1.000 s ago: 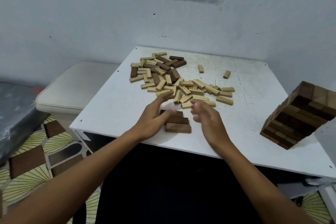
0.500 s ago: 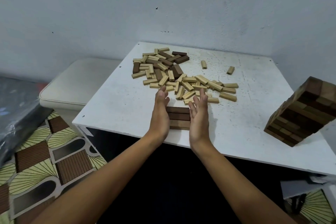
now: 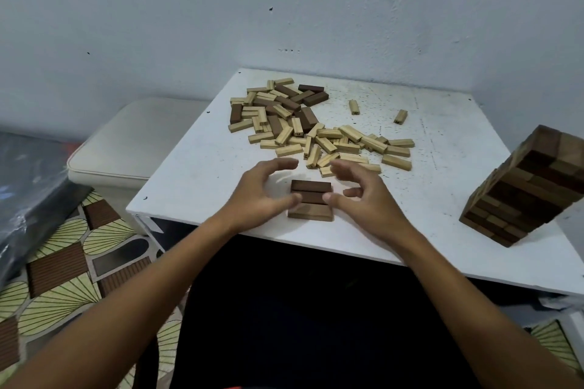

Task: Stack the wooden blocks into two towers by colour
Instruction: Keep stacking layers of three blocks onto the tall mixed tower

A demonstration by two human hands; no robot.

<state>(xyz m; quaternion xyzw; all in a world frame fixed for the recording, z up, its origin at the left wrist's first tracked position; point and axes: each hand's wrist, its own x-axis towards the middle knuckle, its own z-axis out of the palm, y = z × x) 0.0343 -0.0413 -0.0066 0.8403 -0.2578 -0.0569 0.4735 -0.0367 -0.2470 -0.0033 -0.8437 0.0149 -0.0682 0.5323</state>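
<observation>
Three dark brown blocks (image 3: 310, 200) lie side by side as one flat layer near the front edge of the white table (image 3: 196, 174). My left hand (image 3: 259, 196) hovers at the layer's left side, fingers loosely curved, thumb tip near the left end of the blocks. My right hand (image 3: 363, 196) mirrors it on the right, thumb tip at the right end. Neither hand holds a block. Behind the hands spreads a loose pile of light blocks (image 3: 335, 142) mixed with dark blocks (image 3: 284, 104) at the back left.
A tall tower of dark and mixed blocks (image 3: 521, 189) stands at the table's right edge. Two stray light blocks (image 3: 354, 107) lie apart at the back. A cream cushioned seat (image 3: 132, 142) sits left of the table, above a patterned floor.
Half a second ago both hands lay flat against the two ends of the dark layer. They have since drawn apart and lifted, with fingers curved.
</observation>
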